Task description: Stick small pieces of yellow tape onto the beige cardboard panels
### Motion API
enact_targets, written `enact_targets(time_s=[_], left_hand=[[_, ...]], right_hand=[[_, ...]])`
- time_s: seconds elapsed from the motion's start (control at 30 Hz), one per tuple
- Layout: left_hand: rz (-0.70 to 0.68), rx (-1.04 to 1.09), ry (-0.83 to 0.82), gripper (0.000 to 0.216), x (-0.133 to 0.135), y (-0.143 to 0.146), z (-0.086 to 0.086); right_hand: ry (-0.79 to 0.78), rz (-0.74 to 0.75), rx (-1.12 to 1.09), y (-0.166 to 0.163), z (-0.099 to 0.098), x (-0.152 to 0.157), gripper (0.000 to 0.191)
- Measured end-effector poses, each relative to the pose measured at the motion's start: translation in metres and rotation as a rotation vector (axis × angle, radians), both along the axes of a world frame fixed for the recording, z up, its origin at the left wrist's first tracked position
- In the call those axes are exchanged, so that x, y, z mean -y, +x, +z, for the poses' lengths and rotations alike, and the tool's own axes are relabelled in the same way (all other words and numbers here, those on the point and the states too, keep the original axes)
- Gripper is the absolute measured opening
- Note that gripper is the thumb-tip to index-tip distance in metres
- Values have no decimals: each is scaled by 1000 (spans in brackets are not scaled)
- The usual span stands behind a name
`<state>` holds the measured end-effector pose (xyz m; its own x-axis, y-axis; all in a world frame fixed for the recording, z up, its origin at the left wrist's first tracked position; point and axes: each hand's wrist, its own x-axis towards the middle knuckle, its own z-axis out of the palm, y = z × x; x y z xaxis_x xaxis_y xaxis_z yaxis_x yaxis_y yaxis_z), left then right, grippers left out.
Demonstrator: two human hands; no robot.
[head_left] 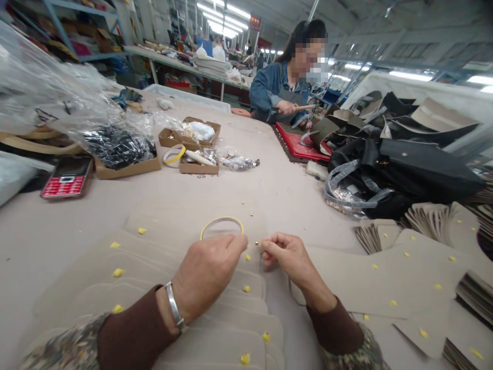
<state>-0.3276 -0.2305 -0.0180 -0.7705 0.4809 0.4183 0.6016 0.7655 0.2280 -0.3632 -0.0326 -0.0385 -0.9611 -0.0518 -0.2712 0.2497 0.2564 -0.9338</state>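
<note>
Stacked beige pieces [231,313], top edge clamped by left hand [206,275] fingers; right hand [287,254] pinches stud [257,242].

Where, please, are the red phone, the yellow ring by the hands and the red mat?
red phone [63,186]: head view, keypad.
yellow ring [221,218]: head view, far rim.
red mat [295,144]: head view, bare top.

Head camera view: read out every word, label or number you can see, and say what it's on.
Nothing reads clearly.
Red phone: keypad markings too small to read.
Hanging red sign: characters blurred.
Beige pieces with yellow dots: no print.
Gold stud pinched in the right hand: no marking visible.
</note>
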Motion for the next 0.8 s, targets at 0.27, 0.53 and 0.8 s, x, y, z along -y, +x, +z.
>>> enact_targets(time_s=[0.27,0.53,0.8], left_hand=[[48,269,-275,15,0,-25,-16],[47,363,-254,16,2,-21,-15],[41,382,-250,15,3,-22,-19]], right_hand=[[106,72,40,-12,-20,-7,26],[316,156,-25,-13,-11,3,15],[479,210,-155,-17,-10,7,8]])
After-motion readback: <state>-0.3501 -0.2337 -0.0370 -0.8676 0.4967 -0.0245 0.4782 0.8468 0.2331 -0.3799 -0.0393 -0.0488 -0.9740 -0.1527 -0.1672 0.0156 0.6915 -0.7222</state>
